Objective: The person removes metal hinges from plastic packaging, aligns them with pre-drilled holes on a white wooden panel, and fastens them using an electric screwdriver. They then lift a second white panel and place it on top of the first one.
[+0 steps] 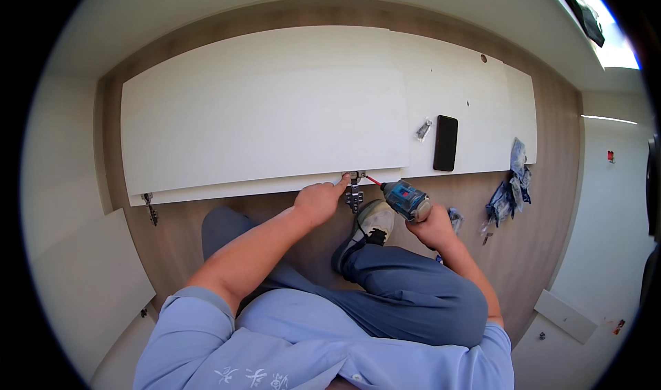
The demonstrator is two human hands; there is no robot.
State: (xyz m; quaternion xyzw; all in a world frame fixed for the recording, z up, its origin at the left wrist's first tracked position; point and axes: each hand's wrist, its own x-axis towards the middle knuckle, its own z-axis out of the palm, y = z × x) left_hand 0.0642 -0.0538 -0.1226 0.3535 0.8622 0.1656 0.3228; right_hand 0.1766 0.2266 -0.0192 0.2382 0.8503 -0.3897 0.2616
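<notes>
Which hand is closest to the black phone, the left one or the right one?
Right. The right hand, gripping the power driver, is on the person's side of the phone. The left hand is farther off, to its left, with a finger at the metal hinge.

We have a dark metal hinge [354, 198] at the near edge of flat white panels [268, 108], left of a black rectangular phone [445, 143].
</notes>
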